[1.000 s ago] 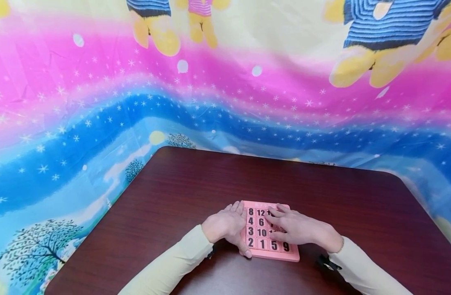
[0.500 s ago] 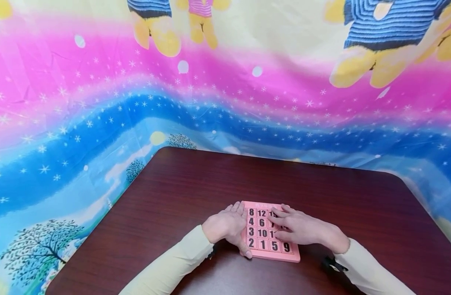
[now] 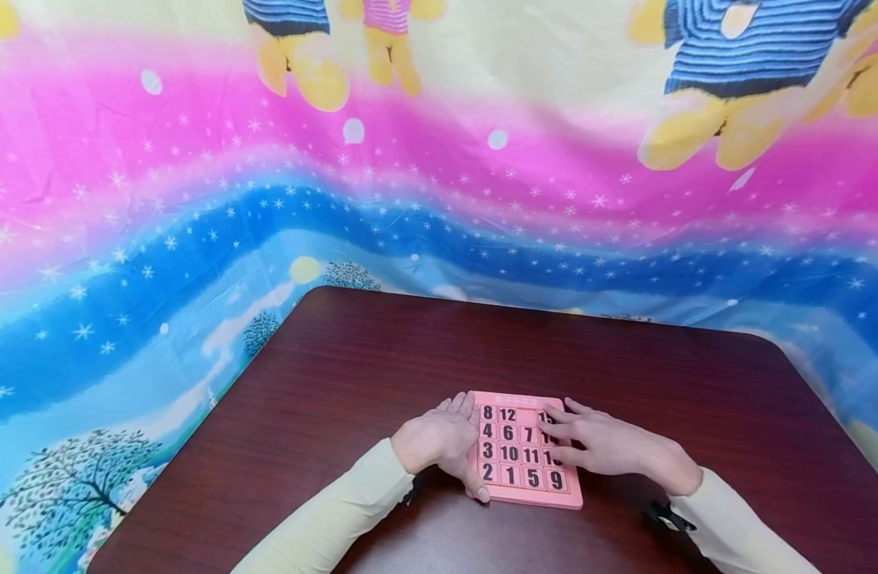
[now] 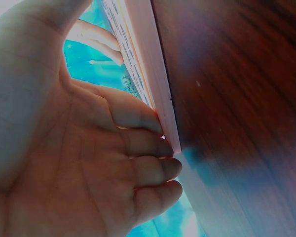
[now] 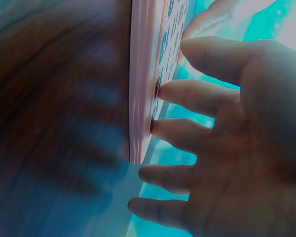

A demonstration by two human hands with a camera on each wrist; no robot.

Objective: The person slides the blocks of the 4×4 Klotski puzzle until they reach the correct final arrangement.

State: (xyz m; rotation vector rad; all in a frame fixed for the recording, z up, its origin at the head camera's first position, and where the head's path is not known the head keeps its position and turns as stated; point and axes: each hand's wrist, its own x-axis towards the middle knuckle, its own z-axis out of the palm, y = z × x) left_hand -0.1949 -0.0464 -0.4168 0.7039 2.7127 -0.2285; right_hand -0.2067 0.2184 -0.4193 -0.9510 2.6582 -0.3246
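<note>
A pink number slide puzzle (image 3: pixel 532 500) lies flat on the dark wooden table, its tiles printed with black numbers. In its top row, a tile-wide gap (image 3: pixel 527 415) shows between the 12 tile (image 3: pixel 507 414) and the 15 tile. My left hand (image 3: pixel 441 440) lies along the puzzle's left side, fingers extended and thumb near the lower left corner. In the left wrist view, fingertips meet the puzzle's side edge (image 4: pixel 163 84). Spread over the right column is my right hand (image 3: pixel 614 440), with two fingertips on the tile face in the right wrist view. Its fingers partly hide the right-hand numbers.
The brown table (image 3: pixel 381 359) extends around the puzzle, with rounded far corners. A colourful curtain (image 3: pixel 439 183) printed with bears, snowflakes and trees hangs behind and beside it. Pale sleeves (image 3: pixel 338 510) cover both forearms, and dark straps show at the wrists.
My right hand has moved to the right, and the 15 tile has slid from the top row's third place to its right end, opening a gap. The left hand stays put.
</note>
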